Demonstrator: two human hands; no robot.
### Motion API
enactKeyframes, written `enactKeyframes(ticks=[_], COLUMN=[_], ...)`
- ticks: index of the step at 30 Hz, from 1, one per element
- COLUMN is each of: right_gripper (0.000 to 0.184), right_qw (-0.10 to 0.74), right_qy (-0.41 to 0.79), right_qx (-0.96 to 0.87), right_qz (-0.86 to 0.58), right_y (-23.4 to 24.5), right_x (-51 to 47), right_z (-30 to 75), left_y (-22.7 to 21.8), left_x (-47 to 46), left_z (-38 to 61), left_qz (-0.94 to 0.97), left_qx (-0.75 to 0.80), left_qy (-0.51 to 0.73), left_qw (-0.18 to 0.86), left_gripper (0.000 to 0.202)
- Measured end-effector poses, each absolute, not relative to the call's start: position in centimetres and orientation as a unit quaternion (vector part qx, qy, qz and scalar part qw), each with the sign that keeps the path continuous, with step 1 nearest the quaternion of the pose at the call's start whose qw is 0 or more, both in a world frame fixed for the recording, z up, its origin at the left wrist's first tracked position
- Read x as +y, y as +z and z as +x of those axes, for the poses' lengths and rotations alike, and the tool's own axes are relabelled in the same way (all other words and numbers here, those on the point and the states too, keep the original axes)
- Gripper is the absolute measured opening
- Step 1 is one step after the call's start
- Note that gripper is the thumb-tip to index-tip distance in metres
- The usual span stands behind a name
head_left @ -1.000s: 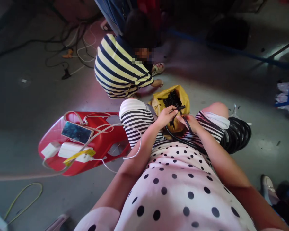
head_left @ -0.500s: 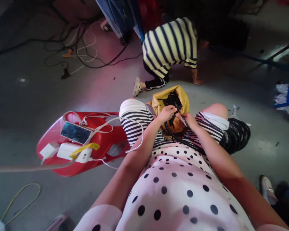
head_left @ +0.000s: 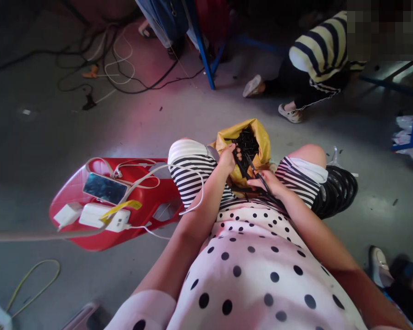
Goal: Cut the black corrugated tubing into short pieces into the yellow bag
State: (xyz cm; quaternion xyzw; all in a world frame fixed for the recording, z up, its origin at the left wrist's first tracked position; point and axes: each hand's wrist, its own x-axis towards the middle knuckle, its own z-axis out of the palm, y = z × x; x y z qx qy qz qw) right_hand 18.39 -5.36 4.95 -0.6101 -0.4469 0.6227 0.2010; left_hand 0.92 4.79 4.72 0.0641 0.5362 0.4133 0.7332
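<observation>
I sit with a yellow bag (head_left: 261,137) of small black parts between my knees. My left hand (head_left: 228,157) is at the bag's mouth, fingers curled among the black parts; what it holds is hidden. My right hand (head_left: 265,181) lies lower, over my lap, fingers pinched on a thin black cable (head_left: 253,166) that runs up toward the bag. A coil of black corrugated tubing (head_left: 337,190) lies by my right knee.
A red stool (head_left: 147,208) on my left carries a phone (head_left: 102,188), white chargers (head_left: 101,217) and white cords. A person in a striped shirt (head_left: 321,50) crouches at the far right by blue frame legs (head_left: 206,64). Cables (head_left: 113,68) litter the far floor.
The person in the striped shirt has crawled from in front of me to the far right. My left hand went into the bag; my right hand dropped toward my lap with the cable.
</observation>
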Motion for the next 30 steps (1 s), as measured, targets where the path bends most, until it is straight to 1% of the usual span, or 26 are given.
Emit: enactKeyframes(ticks=[3, 5, 9, 13, 17, 22, 30], right_gripper=[0.061, 0.06, 0.065, 0.069, 0.066, 0.066, 0.066], right_qw=[0.24, 0.268, 0.298, 0.268, 0.242, 0.243, 0.252], right_qy=[0.586, 0.555, 0.558, 0.596, 0.609, 0.599, 0.572], right_qx=[-0.431, -0.43, -0.395, -0.389, -0.418, -0.428, -0.445], right_qz=[-0.643, -0.659, -0.666, -0.65, -0.63, -0.631, -0.641], right_y=[5.9, 6.4, 7.1, 7.7, 8.0, 7.8, 8.1], right_x=[-7.4, -7.8, -6.9, -6.0, -6.0, -6.2, -5.9], right_z=[17.4, 16.9, 17.0, 18.2, 19.0, 19.2, 19.3], left_y=[5.9, 6.8, 8.3, 9.6, 10.5, 10.6, 10.5], left_x=[4.1, 3.2, 1.6, 0.7, 0.3, 0.1, 0.2], left_z=[1.8, 2.6, 2.9, 2.0, 1.2, 1.0, 1.0], left_qz=[0.072, 0.1, 0.183, 0.245, 0.294, 0.343, 0.348], left_qx=[0.528, 0.538, 0.55, 0.539, 0.519, 0.498, 0.499], left_qy=[0.438, 0.433, 0.398, 0.359, 0.338, 0.331, 0.332], left_qw=[0.724, 0.716, 0.711, 0.721, 0.728, 0.724, 0.721], left_gripper=[0.017, 0.017, 0.015, 0.013, 0.016, 0.015, 0.019])
